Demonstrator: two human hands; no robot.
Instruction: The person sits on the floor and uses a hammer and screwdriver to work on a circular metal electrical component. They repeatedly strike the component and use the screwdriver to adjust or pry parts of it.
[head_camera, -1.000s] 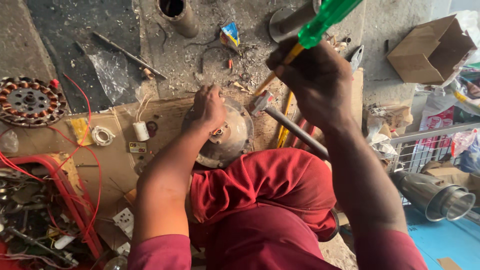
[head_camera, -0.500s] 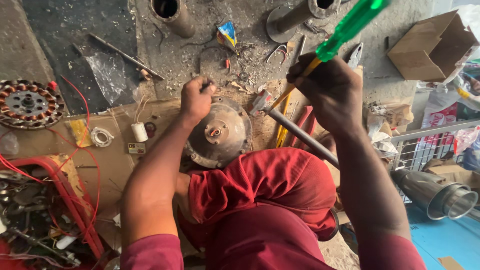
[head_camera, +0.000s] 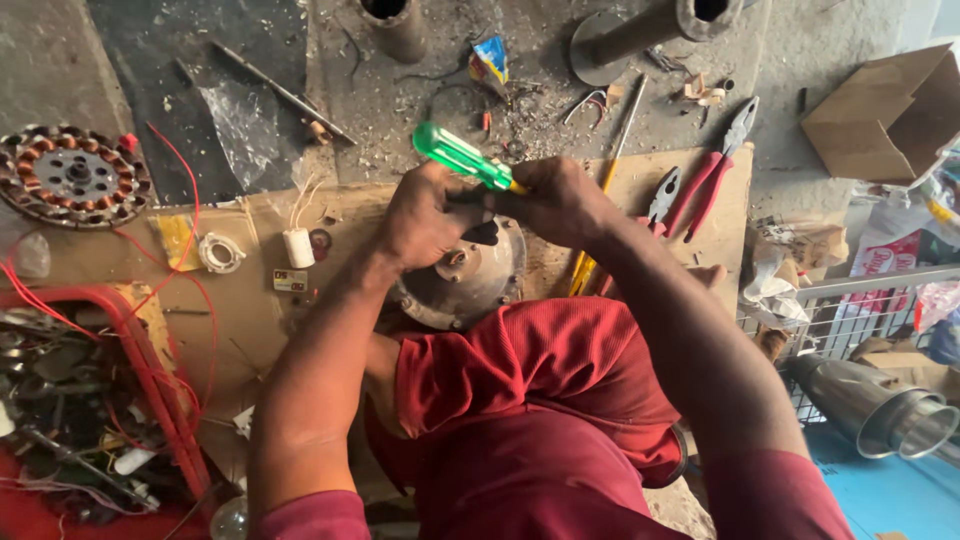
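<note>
Right hand (head_camera: 555, 205) grips a green-handled screwdriver (head_camera: 462, 157); left hand (head_camera: 425, 215) closes beside it, over a round metal motor housing (head_camera: 460, 285).

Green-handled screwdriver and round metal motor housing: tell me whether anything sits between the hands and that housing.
Nothing visible does. The left hand and right hand meet around the green-handled screwdriver directly over the round metal motor housing. The tip is hidden behind the hands.

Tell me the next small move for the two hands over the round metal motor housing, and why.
Probably tip the green-handled screwdriver upright onto the round grey metal motor housing. It lies nearly level across both hands, the left hand and right hand gripping it above the housing, its tip hidden.
</note>
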